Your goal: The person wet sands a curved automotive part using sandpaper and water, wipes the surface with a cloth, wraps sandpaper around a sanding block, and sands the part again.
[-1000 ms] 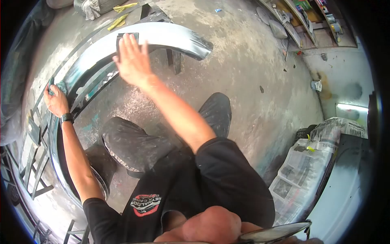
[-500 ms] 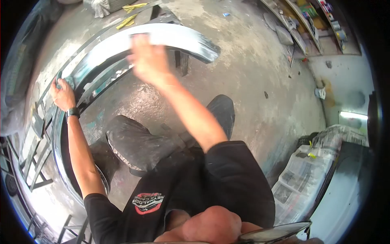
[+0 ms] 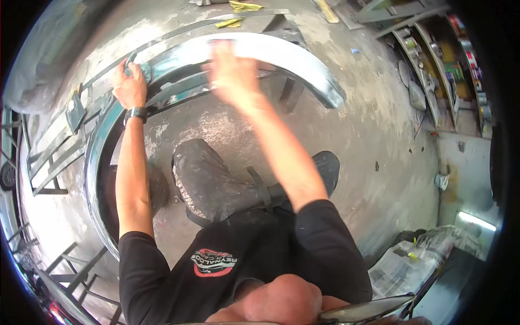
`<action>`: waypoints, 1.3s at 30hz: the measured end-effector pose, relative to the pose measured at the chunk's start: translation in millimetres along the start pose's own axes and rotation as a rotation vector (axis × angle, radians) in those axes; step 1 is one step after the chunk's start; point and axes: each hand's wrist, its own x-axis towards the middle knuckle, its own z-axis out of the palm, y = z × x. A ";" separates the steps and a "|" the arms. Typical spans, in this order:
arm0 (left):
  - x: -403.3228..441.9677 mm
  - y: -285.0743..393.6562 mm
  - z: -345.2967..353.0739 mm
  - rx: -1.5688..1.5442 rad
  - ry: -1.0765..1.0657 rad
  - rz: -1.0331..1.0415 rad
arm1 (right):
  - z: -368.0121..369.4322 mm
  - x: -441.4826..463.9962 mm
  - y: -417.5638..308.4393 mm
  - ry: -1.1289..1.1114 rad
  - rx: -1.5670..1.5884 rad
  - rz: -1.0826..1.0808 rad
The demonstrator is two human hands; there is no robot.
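Note:
A long, curved car bumper (image 3: 281, 49) arches in front of me, pale on top with teal patches toward its left side. My left hand (image 3: 130, 89), wearing a dark wristwatch (image 3: 135, 114), closes around the bumper's far edge. A teal, wadded thing (image 3: 146, 71) lies against its fingers; whether it is a rag or a sponge I cannot tell. My right hand (image 3: 234, 76) presses its fingertips on the pale upper face, smeared by motion. Something small, dark and reddish shows under those fingertips, too blurred to name.
A metal frame stand (image 3: 57, 157) is beneath and left of the bumper. Yellow cloths (image 3: 230, 23) lie beyond it. Shelves with cans (image 3: 444, 76) stand at the right, above newspaper-covered things (image 3: 392, 271). My bent knee (image 3: 206, 168) is inside the curve.
The view has turned left, so the bumper and both hands appear further right. My right hand stays on the bumper's pale face, still blurred. The left hand keeps its hold on the edge.

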 end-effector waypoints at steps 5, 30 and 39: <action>-5.9 -7.5 8.6 0.023 -0.003 -0.005 | -3.3 -38.2 82.5 0.429 -0.547 0.199; -3.8 -0.5 6.2 0.011 0.017 -0.012 | -20.2 -6.8 12.1 0.094 -0.076 0.012; -2.0 -12.3 11.2 -0.002 0.064 -0.005 | 96.4 25.0 -97.4 0.211 0.055 -0.239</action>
